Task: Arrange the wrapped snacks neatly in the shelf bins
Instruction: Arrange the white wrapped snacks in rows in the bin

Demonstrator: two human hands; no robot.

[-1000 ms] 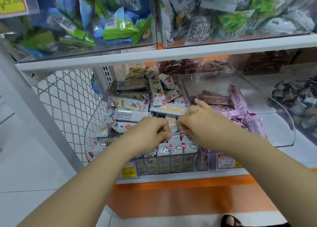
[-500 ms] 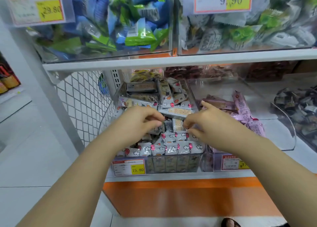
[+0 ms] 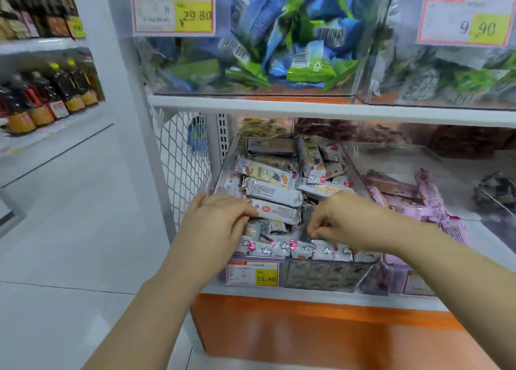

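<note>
A white shelf [image 3: 307, 108] fills most of the view, with a wire mesh panel [image 3: 181, 157] closing its left end and an orange base below. On its top board stand two clear upper bins [image 3: 195, 91], the left one heaped with blue and green packets [image 3: 304, 59], the right one with grey and green packets [image 3: 452, 82]. Away to the left, another rack carries dark bottles [image 3: 55, 90].

On the lower board, at the left end against the mesh, sits a clear bin [image 3: 227, 157] piled with white wrapped snacks [image 3: 276, 174]. Most lie crosswise in a loose heap toward the back. Along the bin's front edge a row of them [image 3: 301, 248] stands side by side, ends up. Just to the right is a second bin [image 3: 396, 157], holding purple snacks [image 3: 424, 193] bunched along its near left side.

Both forearms reach in over the front edge of the left bin. The left hand [image 3: 220, 216] is at the bin's left wall, fingers curled round the end of one snack bar [image 3: 276, 211] that lies across the middle of the pile. The right hand [image 3: 343, 218] is near the right wall, fingertips bunched and pointing down at the wrappers just behind the front row. Whether it actually grips one cannot be told.

A price tag [image 3: 252, 273] reading 15.80 is fixed to the front left corner of the bin. Larger tags [image 3: 173, 7] on the upper bins read 29.80 and 9.90.
</note>
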